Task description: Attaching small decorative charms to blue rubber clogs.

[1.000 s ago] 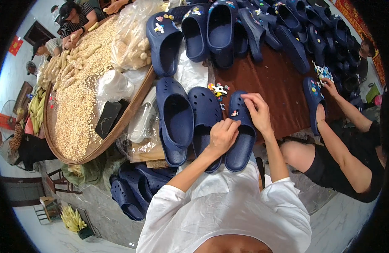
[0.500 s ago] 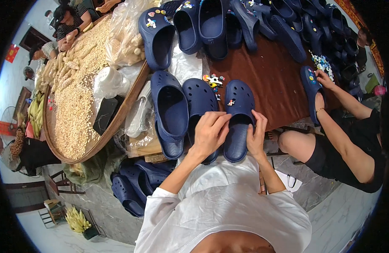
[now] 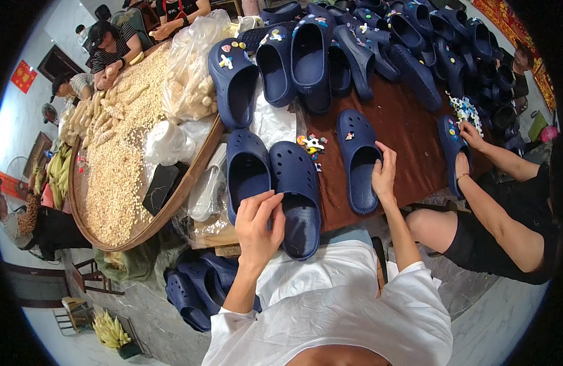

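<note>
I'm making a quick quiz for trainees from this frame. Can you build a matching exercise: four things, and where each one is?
Things:
1. left hand
2. right hand
3. loose shoe charms
4. round woven tray

Places:
A. on the brown table between two clogs
B. on the heel of the middle navy clog
C. left of the clogs, full of pale kernels
D. on the side of the right navy clog

Pairs: 1-B, 2-D, 3-A, 4-C

I am sitting in a home workshop: navy clogs (image 3: pixel 355 58) are crowding the brown table (image 3: pixel 409 128), corn basket (image 3: pixel 120 177) lying beside it.
</note>
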Available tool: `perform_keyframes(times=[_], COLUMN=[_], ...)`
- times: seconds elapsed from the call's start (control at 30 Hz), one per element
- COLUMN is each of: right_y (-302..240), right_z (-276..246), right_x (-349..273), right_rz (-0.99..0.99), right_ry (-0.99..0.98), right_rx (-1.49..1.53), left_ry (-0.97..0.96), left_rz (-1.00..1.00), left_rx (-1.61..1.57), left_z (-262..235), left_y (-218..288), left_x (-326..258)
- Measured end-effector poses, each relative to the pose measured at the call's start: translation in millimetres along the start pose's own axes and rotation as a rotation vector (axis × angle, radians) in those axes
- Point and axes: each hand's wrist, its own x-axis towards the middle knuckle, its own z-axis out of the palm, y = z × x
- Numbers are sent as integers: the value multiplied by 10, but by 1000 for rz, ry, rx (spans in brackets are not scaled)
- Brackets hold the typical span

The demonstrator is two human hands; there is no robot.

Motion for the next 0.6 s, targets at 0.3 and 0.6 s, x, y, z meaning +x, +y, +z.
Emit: perform_keyframes(times=[0.3, 0.6], right_y=[-710, -782], right_z=[136, 1068], right_x=[430, 1274], right_rz=[-167, -125], right_ry=[95, -82], right_rx=[32, 82], left_ry=[-83, -153], left_rz=[-3, 38], left_rx=[179, 249], left_z=[-154, -88], left_y=[-275, -294], left_x=[-146, -196])
